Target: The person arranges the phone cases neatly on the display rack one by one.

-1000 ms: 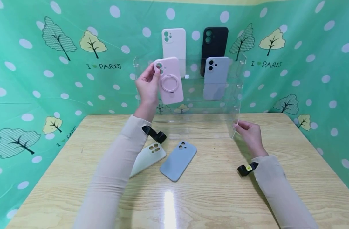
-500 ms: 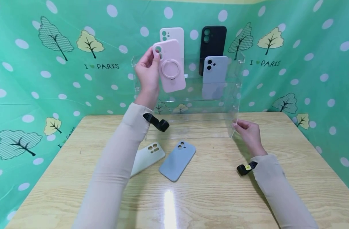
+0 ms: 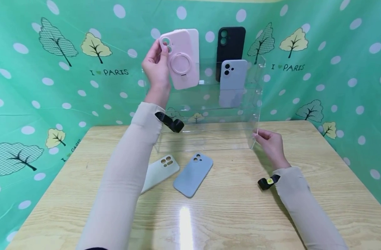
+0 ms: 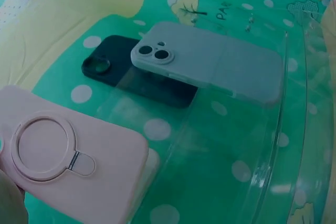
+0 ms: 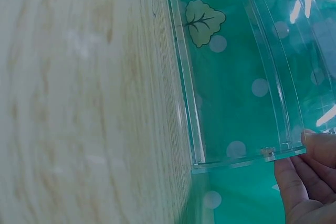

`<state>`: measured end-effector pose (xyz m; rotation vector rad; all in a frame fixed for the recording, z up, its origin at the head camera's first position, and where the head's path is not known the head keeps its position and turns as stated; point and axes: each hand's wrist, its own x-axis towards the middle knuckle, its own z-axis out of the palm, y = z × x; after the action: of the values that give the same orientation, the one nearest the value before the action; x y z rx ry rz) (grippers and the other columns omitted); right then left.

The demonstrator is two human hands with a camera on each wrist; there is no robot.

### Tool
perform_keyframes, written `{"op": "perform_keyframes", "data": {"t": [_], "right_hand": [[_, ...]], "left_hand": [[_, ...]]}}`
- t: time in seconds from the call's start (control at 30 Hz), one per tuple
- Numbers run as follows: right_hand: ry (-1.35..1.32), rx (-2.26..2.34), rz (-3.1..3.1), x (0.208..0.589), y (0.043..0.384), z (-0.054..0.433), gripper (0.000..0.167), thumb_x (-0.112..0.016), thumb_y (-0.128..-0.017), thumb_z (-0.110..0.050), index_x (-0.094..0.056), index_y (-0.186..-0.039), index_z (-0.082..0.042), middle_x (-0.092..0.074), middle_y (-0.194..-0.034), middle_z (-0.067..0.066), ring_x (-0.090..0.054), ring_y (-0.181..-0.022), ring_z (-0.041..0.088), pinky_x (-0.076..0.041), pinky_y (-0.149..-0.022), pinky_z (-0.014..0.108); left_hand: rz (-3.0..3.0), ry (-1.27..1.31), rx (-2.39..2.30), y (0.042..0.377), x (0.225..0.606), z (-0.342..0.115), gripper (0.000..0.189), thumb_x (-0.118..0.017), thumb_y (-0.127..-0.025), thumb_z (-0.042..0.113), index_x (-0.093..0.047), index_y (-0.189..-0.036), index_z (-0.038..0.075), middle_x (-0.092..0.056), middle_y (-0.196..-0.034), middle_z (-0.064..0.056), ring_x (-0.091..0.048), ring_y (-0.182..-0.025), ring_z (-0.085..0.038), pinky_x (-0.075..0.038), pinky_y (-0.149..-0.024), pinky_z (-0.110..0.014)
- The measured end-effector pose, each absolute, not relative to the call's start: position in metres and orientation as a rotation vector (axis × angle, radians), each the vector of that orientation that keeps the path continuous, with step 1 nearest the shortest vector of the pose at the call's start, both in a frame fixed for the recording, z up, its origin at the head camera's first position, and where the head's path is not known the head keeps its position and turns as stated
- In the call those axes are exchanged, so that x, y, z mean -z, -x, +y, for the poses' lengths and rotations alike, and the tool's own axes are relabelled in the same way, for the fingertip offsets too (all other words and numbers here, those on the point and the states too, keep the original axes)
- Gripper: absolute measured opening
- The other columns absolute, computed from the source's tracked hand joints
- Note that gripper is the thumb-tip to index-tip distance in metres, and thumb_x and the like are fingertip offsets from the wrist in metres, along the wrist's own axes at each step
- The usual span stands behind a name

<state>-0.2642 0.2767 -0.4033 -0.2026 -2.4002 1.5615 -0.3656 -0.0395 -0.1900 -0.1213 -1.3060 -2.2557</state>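
My left hand (image 3: 157, 71) pinches a pink phone case (image 3: 185, 45) with a ring on its back by its upper left side. The case is raised at the top left of a clear acrylic stand (image 3: 206, 121), in front of a white phone case (image 3: 195, 38) that it mostly covers. With thumb and fingers my right hand (image 3: 273, 146) grips the stand's lower right side panel; the right wrist view shows the thumb (image 5: 317, 145) on that clear edge. A black phone case (image 3: 231, 43) stands on the top tier, and a pale grey-blue one (image 3: 233, 81) leans on the tier below.
Two more phone cases lie on the wooden table (image 3: 240, 208) before the stand: a blue one (image 3: 193, 175) and a pale whitish-green one (image 3: 160, 173), partly behind my left sleeve. A green patterned cloth (image 3: 68, 97) hangs behind and at both sides.
My left hand has lifted the pink phone case upward and slightly left, over the white case. The right hand keeps its grip on the stand's side.
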Motion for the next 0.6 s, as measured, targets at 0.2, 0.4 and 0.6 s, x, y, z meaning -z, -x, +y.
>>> {"op": "perform_keyframes", "data": {"t": [0.2,0.4,0.6], "right_hand": [[0.183,-1.552,-2.397,0.403,0.265,0.278,0.037,-0.062,-0.092,-0.024,-0.062,-0.119,0.002,-0.063,-0.116,0.018,-0.057,-0.081,-0.010,-0.049,-0.071,0.006],[0.177,-1.558,-2.383,0.404,0.265,0.279,0.037,-0.063,-0.092,-0.024,-0.063,-0.118,0.002,-0.067,-0.112,0.011,-0.057,-0.081,-0.010,-0.049,-0.071,0.006],[0.181,-1.564,-2.374,0.405,0.265,0.278,0.036,-0.063,-0.091,-0.023,-0.063,-0.117,0.002,-0.068,-0.100,-0.003,-0.058,-0.080,-0.008,-0.050,-0.070,0.007]], "left_hand": [[-1.347,0.086,2.210,0.368,0.200,-0.037,0.032,-0.065,-0.086,0.006,-0.065,-0.118,0.006,-0.068,-0.112,-0.003,-0.062,-0.101,-0.008,-0.049,-0.084,-0.010],[-1.394,0.037,2.133,0.369,0.207,-0.031,0.029,-0.068,-0.086,0.007,-0.067,-0.115,0.008,-0.069,-0.110,-0.003,-0.063,-0.099,-0.008,-0.050,-0.083,-0.010],[-1.466,-0.008,2.109,0.365,0.218,-0.029,0.028,-0.069,-0.084,0.007,-0.068,-0.112,0.010,-0.068,-0.107,-0.004,-0.062,-0.097,-0.010,-0.052,-0.080,-0.012]]}}
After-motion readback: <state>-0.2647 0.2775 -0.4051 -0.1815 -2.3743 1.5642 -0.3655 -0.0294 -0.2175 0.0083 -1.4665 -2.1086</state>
